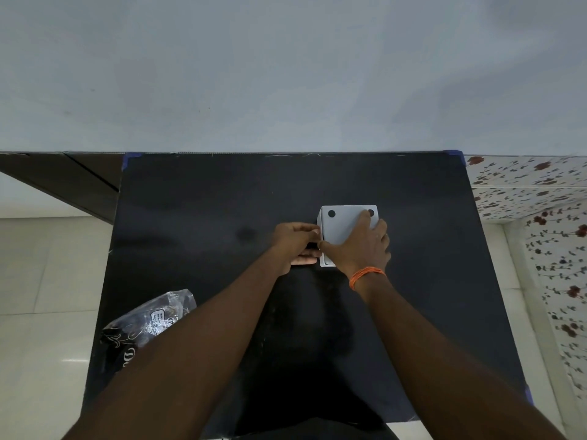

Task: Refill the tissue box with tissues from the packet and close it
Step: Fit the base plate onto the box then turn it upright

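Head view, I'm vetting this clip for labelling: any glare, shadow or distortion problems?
Head view: dim light; the white box is sharp under the right hand; glare glints on the plastic bag; a shadow darkens the near black table; wide-angle lens splays the table's sides.

box [344, 223] part-covered, bag [152, 315] behind left forearm [203, 328]

a home, with floral wall tiles [524, 185] and tiled floor [47, 281].
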